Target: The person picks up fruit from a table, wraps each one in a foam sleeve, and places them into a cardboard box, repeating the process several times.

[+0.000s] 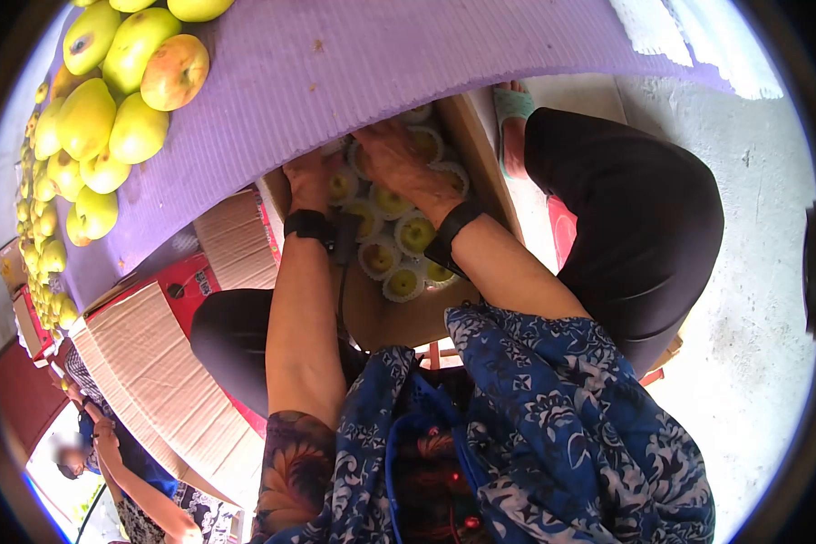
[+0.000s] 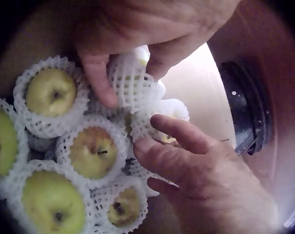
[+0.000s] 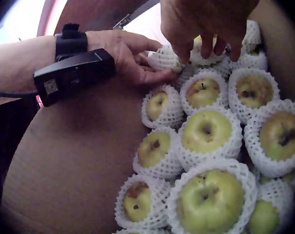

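Both hands reach into a cardboard box of yellow-green apples, each in a white foam net. In the left wrist view, my left hand (image 2: 157, 29) comes from the top and pinches a netted apple (image 2: 130, 80) between finger and thumb. From the lower right, my right hand (image 2: 201, 170) has bent fingers around a neighbouring netted apple (image 2: 168, 136). The right wrist view shows my left hand (image 3: 133, 58) at the box's wall, while my right hand (image 3: 206, 24) points its fingers down among the apples. The purple mat's edge hangs close above both hands in the head view.
Loose apples (image 1: 86, 118) are heaped on the purple mat (image 1: 335, 54) at upper left. Flattened cardboard (image 1: 168, 354) lies left of my knee. The box wall (image 1: 480, 172) stands between my legs. Another person (image 1: 109, 444) is at lower left.
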